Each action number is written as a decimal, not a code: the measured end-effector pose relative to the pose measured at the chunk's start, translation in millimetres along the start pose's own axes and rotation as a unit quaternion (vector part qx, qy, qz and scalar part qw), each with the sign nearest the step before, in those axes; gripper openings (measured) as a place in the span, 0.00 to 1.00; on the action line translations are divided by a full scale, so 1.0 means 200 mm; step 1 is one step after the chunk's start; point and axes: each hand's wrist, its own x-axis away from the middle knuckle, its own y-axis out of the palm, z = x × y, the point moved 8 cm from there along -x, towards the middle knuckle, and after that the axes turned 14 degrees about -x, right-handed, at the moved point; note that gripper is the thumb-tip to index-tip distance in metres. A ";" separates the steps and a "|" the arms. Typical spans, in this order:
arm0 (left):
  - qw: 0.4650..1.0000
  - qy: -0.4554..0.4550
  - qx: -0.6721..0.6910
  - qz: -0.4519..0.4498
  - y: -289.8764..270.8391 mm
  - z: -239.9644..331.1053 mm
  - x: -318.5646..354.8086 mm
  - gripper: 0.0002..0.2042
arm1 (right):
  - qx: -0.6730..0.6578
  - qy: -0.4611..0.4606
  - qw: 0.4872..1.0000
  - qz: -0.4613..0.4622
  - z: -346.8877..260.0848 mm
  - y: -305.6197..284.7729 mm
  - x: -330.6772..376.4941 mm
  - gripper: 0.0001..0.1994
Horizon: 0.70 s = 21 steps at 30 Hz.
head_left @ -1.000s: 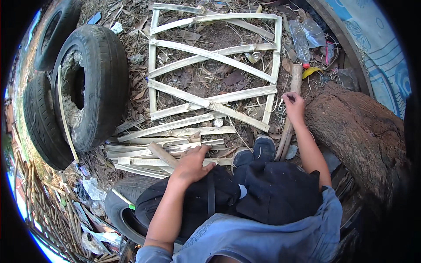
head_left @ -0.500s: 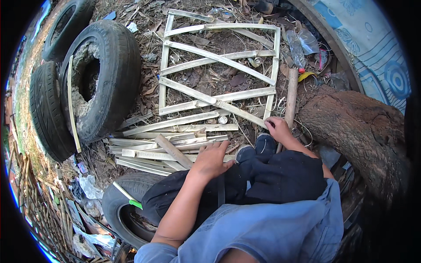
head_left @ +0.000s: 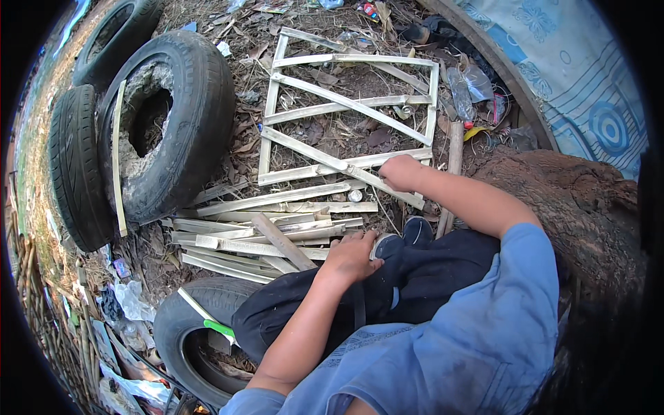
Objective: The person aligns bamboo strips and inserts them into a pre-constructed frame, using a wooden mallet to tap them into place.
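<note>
On the ground ahead lies a lattice of split bamboo strips, two upright side strips with several slanting pieces across them. My right hand is closed over the lower right part of it, touching the diagonal bamboo strip; its fingertips are hidden, so what it grips I cannot make out. My left hand is open, fingers loosely spread, resting by my knee and dark shoe. Just left of it is a pile of loose bamboo strips, with a short round stick lying across.
Old tires stand at the left, one with a strip leaning on it. A nearer tire holds a green-handled knife. A thick tree trunk, a wooden pole and a plastic bottle lie at the right.
My right hand has moved up and left from the lattice's lower right corner onto the lower crossing strips, and has closed. The left hand has shifted slightly right and nearer.
</note>
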 end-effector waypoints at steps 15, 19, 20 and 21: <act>0.981 0.000 0.027 -0.190 0.08 0.06 0.01 0.29 | -0.088 0.127 0.982 -0.113 0.44 0.41 0.33 0.10; 0.981 0.005 0.032 -0.193 0.11 0.02 0.00 0.30 | -0.186 0.133 0.973 -0.046 0.51 0.42 0.36 0.11; 0.980 0.006 0.040 -0.193 0.11 0.02 -0.01 0.30 | -0.203 0.133 0.969 -0.036 0.51 0.41 0.37 0.11; 0.980 0.006 0.048 -0.193 0.11 0.01 -0.01 0.30 | -0.221 0.133 0.966 -0.027 0.52 0.41 0.37 0.11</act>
